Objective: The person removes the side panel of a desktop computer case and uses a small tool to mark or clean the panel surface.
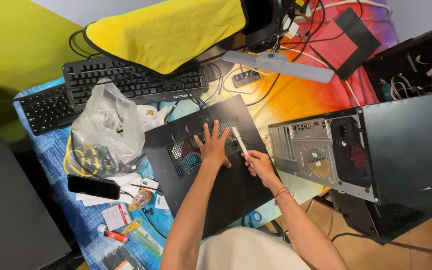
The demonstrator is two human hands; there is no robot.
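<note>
Black computer side panel lies flat on the bench, just left of the open tower case. Left hand spread, fingers splayed, palm pressed on the panel's mesh vent. Right hand closed around a white brush, its tip angled onto the vent beside the left fingers. Clear plastic bag with yellow cables left of the panel; two black keyboards beyond it. Black phone near the panel's lower left corner.
</note>
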